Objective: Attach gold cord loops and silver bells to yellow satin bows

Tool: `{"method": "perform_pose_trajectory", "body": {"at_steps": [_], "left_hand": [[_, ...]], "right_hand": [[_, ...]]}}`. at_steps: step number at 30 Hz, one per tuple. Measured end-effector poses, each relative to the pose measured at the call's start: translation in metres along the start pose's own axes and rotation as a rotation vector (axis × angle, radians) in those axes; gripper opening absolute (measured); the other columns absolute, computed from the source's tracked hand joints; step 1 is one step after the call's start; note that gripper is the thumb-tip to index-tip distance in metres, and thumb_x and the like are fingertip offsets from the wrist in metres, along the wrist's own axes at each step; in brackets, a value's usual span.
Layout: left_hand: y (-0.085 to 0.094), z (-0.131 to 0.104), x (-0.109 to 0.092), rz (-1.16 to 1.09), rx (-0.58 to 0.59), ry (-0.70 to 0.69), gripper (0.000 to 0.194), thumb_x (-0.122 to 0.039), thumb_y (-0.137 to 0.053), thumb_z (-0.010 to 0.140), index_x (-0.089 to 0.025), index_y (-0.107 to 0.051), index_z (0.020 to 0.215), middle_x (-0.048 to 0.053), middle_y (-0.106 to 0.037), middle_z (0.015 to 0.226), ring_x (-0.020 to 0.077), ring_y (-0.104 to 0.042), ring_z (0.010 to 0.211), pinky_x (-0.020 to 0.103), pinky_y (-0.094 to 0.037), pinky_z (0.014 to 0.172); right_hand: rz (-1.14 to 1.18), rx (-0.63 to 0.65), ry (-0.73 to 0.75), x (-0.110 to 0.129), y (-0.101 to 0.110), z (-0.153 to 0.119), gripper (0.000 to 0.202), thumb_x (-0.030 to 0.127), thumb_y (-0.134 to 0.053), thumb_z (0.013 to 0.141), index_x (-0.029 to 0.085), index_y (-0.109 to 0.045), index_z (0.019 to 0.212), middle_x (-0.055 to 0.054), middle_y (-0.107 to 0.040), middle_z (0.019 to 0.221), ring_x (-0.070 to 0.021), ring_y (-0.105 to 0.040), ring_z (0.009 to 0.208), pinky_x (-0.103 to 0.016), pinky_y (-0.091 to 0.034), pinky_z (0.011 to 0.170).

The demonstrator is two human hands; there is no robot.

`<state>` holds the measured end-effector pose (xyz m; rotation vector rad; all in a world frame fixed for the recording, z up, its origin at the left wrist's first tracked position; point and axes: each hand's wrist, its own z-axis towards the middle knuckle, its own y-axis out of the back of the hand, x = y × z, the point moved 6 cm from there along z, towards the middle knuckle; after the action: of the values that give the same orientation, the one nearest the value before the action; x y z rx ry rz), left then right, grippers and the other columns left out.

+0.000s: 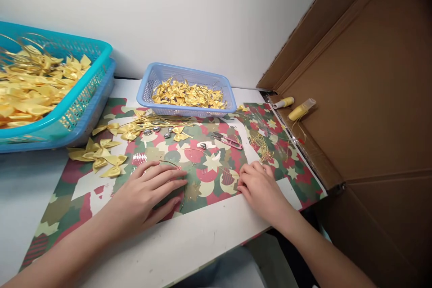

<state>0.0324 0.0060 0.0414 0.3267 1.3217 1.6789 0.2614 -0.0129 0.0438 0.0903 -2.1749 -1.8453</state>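
My left hand [153, 191] rests on the table with its fingers stretched out. Under and around those fingers curves a thin gold wire loop [184, 195], partly covered by the hand. My right hand [258, 184] has its fingers drawn together near the front edge; whatever they pinch is hidden. Beyond the hands lie a single silver bell [203, 146] and pink-handled thread snips [232, 143]. Farther left, a yellow ribbon bow [180, 134] sits beside more small silver bells [156, 129]. A bundle of gold wires [168, 120] stretches behind them.
A blue basket [187, 111] of bows stands at the back, and a larger turquoise basket [84, 85] at left. Loose bows [114, 165] lie near it. Tangled gold thread [261, 146] is at right. Two yellow thread spools [301, 110] lie by the cardboard wall [364, 99].
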Motion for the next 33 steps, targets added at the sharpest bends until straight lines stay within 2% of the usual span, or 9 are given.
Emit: {"method": "perform_pose_trajectory", "body": {"at_steps": [5, 9, 12, 18, 23, 25, 27, 30, 33], "left_hand": [[0.008, 0.0, 0.001, -0.003, -0.062, 0.034, 0.019, -0.021, -0.051, 0.089, -0.025, -0.068, 0.098, 0.004, -0.073, 0.103, 0.0228, -0.063, 0.096, 0.04, -0.04, 0.087], [0.01, 0.003, -0.003, -0.064, -0.123, 0.085, 0.014, -0.023, -0.057, 0.088, -0.026, -0.07, 0.092, 0.002, -0.073, 0.094, 0.0204, -0.062, 0.088, 0.037, -0.041, 0.082], [0.009, 0.012, -0.014, -0.288, -0.133, 0.159, 0.013, -0.023, -0.063, 0.085, -0.026, -0.071, 0.095, 0.003, -0.071, 0.091, 0.0199, -0.062, 0.088, 0.034, -0.046, 0.08], [-0.003, 0.033, -0.018, -0.907, -0.214, 0.506, 0.012, -0.028, -0.071, 0.08, -0.03, -0.077, 0.091, 0.003, -0.068, 0.088, 0.0175, -0.064, 0.082, 0.028, -0.052, 0.071], [0.001, 0.037, -0.005, -1.024, -0.341, 0.581, 0.007, -0.029, -0.075, 0.075, -0.026, -0.078, 0.07, 0.002, -0.065, 0.08, 0.016, -0.061, 0.079, 0.025, -0.051, 0.068], [0.009, 0.037, 0.004, -1.067, -0.391, 0.62, 0.012, -0.03, -0.074, 0.077, -0.024, -0.076, 0.066, 0.002, -0.067, 0.079, 0.0153, -0.062, 0.08, 0.025, -0.051, 0.071], [0.026, 0.036, 0.015, -1.127, -0.519, 0.661, 0.011, -0.031, -0.075, 0.077, -0.023, -0.075, 0.069, 0.001, -0.07, 0.078, 0.0138, -0.064, 0.079, 0.024, -0.052, 0.074], [0.062, 0.032, 0.031, -1.301, -0.781, 0.646, 0.012, -0.029, -0.074, 0.079, -0.02, -0.071, 0.072, -0.001, -0.073, 0.075, 0.0128, -0.067, 0.077, 0.024, -0.055, 0.076], [0.094, 0.025, 0.046, -1.504, -1.003, 0.628, 0.029, -0.021, -0.052, 0.095, -0.017, -0.065, 0.07, -0.003, -0.07, 0.066, 0.01, -0.067, 0.067, 0.024, -0.057, 0.069]], "right_hand": [[-0.011, -0.049, -0.02, 0.001, -0.009, -0.008, 0.022, 0.006, -0.048, 0.09, 0.02, -0.058, 0.075, -0.008, -0.063, 0.089, -0.0255, -0.052, 0.09, -0.048, -0.039, 0.083], [0.292, -0.046, 0.001, 0.007, 0.003, -0.01, 0.02, 0.011, -0.046, 0.092, 0.021, -0.052, 0.076, -0.006, -0.06, 0.094, -0.0243, -0.05, 0.097, -0.044, -0.042, 0.085], [0.571, -0.019, 0.072, 0.024, 0.018, -0.004, 0.018, 0.016, -0.044, 0.095, 0.022, -0.05, 0.079, -0.004, -0.056, 0.096, -0.0208, -0.049, 0.098, -0.038, -0.042, 0.086], [0.95, 0.071, 0.189, 0.055, 0.029, 0.024, 0.019, 0.027, -0.05, 0.094, 0.02, -0.054, 0.077, -0.002, -0.053, 0.095, -0.0171, -0.05, 0.095, -0.033, -0.04, 0.087], [1.226, 0.163, 0.239, 0.06, 0.018, 0.047, 0.026, 0.042, -0.054, 0.091, 0.019, -0.058, 0.081, -0.003, -0.053, 0.095, -0.0147, -0.05, 0.087, -0.028, -0.041, 0.073], [1.342, 0.262, 0.297, 0.062, 0.011, 0.051, 0.029, 0.047, -0.057, 0.088, 0.021, -0.057, 0.099, -0.003, -0.055, 0.099, -0.014, -0.052, 0.086, -0.027, -0.042, 0.072], [1.371, 0.403, 0.324, 0.062, 0.002, 0.048, 0.04, 0.047, -0.062, 0.086, 0.022, -0.051, 0.116, 0.0, -0.057, 0.088, -0.0125, -0.053, 0.078, -0.027, -0.043, 0.071], [1.271, 0.502, 0.299, 0.055, -0.006, 0.04, 0.032, 0.042, -0.063, 0.086, 0.02, -0.054, 0.107, 0.01, -0.038, 0.061, -0.0076, -0.039, 0.056, -0.024, -0.038, 0.062], [1.243, 0.451, 0.243, 0.038, -0.007, 0.034, 0.028, 0.043, -0.061, 0.087, 0.021, -0.053, 0.101, 0.01, -0.027, 0.062, -0.0065, -0.026, 0.053, -0.021, -0.03, 0.054]]}}
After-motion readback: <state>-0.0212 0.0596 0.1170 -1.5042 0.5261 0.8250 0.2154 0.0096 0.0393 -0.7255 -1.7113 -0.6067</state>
